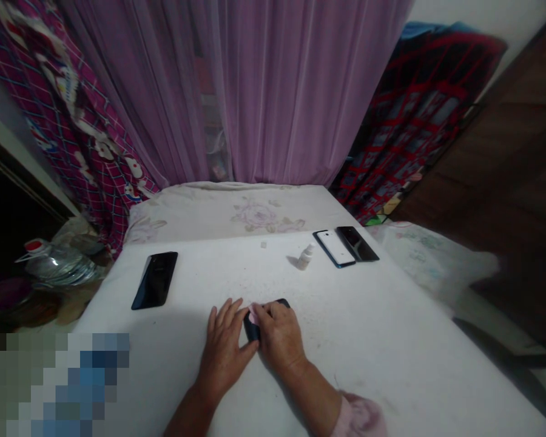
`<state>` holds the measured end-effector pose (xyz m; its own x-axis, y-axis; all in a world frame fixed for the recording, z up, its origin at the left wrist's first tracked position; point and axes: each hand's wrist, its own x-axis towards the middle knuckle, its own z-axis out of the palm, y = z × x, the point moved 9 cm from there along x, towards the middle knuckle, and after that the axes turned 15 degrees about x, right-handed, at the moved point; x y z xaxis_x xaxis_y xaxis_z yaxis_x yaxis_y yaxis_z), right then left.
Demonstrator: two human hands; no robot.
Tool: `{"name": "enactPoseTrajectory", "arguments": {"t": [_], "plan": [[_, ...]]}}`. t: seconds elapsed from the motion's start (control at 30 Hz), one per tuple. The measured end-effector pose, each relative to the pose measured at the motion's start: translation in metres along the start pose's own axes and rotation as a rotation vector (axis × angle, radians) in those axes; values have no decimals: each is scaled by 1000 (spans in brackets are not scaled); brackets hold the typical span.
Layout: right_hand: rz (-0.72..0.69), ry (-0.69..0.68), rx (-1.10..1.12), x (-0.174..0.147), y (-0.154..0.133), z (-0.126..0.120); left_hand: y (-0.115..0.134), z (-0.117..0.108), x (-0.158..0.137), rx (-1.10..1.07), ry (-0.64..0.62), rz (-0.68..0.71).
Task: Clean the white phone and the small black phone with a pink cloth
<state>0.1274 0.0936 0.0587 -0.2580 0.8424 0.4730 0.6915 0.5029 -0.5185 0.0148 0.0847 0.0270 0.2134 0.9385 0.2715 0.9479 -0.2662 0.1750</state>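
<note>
A dark phone [251,331] lies on the white-covered table, mostly covered by my hands. My left hand [224,347] steadies it at its left end, thumb and index finger on its edges and the other fingers stretched out. In the fingers of my right hand [281,340] is a small pink cloth [253,315], pressed against the phone's surface. Beyond my right hand stands a small white spray bottle [305,258]. A black phone [155,281] rests farther to the left.
A white phone [335,247] and another dark phone [357,244] lie side by side at the back right of the table [382,346]. A small pale square [263,245] is near the back. Purple curtains [295,91] hang behind; a large water bottle [61,264] stands left.
</note>
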Motion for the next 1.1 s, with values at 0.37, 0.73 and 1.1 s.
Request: {"name": "enactPoseTrajectory", "arguments": {"t": [0.37, 0.73, 1.1], "plan": [[125, 3, -124, -1, 42, -23, -1, -1, 2, 13, 29, 4], [174, 20, -102, -7, 60, -39, -1, -1, 1, 14, 17, -6], [71, -54, -105, 9, 6, -7, 0, -2, 2, 3, 7, -8]]}}
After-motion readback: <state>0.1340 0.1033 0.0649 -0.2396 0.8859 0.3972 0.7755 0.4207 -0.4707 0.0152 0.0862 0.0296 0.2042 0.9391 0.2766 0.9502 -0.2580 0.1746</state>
